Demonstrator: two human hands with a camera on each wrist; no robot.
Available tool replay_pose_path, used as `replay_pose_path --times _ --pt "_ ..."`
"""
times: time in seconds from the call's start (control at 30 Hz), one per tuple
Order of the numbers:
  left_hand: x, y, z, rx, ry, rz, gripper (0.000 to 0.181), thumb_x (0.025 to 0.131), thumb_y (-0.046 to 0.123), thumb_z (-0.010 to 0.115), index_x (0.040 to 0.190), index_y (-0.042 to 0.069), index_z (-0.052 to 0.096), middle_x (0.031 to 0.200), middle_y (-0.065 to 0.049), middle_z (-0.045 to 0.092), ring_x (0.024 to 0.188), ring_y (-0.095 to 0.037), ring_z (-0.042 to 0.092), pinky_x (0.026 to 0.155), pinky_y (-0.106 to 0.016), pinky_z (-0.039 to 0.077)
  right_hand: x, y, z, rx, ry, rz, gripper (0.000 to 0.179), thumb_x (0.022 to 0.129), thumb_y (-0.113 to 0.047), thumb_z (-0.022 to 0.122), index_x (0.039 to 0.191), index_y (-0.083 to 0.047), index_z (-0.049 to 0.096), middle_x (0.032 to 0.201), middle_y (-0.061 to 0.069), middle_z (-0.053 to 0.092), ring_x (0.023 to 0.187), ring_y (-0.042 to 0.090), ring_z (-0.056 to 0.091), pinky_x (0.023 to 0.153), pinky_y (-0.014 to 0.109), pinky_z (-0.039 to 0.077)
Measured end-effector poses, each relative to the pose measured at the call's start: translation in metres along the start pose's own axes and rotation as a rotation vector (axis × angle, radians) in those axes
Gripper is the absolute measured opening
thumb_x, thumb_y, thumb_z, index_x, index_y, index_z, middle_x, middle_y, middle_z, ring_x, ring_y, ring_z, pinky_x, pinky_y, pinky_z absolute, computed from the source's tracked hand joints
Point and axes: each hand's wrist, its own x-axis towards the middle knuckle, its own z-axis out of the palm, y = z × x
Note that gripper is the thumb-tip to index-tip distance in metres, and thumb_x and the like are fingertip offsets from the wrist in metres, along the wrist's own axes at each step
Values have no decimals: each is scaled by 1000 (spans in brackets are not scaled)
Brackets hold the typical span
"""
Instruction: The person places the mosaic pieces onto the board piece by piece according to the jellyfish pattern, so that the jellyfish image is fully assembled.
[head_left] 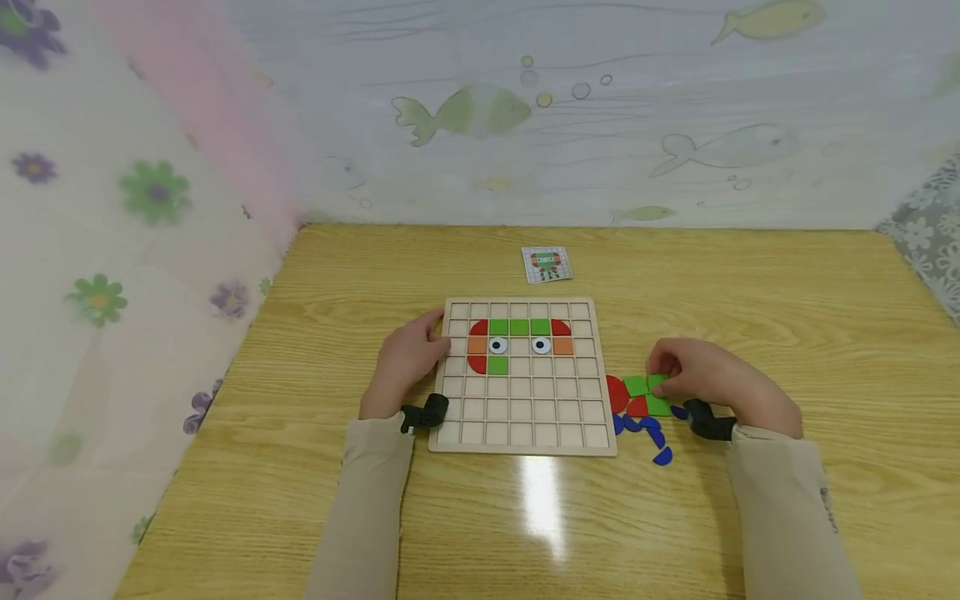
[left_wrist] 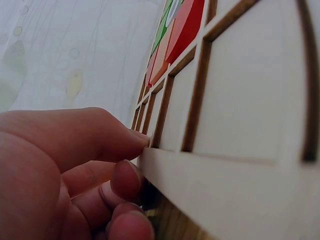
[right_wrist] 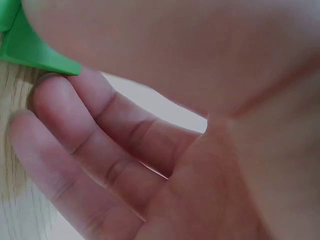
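Note:
A square wooden grid board (head_left: 522, 410) lies on the table, its upper cells filled with green squares, red quarter rounds, orange squares and two eye pieces. My left hand (head_left: 405, 362) grips its left edge, the thumb on the rim and the other fingers lower at the side, as the left wrist view shows. To the right of the board my right hand (head_left: 712, 379) pinches a green square tile (right_wrist: 32, 47) between thumb and fingers, among the loose pieces. Close by lie another green square (head_left: 635, 385), a red circle (head_left: 617, 393) and a red quarter round (head_left: 637, 407).
Several blue half rounds (head_left: 663, 456) trail along the table (head_left: 262, 500) right of the board, one of them beside the right wrist camera. A small picture card (head_left: 547, 264) with a grid figure lies behind the board. Printed cloths (head_left: 480, 167) hang behind and at the left.

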Motion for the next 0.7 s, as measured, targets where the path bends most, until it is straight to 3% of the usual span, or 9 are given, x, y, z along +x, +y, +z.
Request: replay_pose_path --times 0.43,0.7 --pt "0 -1 1 -12 7 -2 53 81 24 51 133 16 43 71 3 55 55 -14 50 58 -28 36 1 1 -2 -34 21 -10 16 82 -22 63 92 -12 58 82 1 54 75 17 47 65 31 39" --pt "0 0 0 -1 7 3 54 80 23 51 133 16 44 71 4 54 58 -15 49 59 -28 35 12 -16 3 -62 153 -46 18 87 -25 56 101 -13 59 88 1 56 80 19 49 72 35 40"
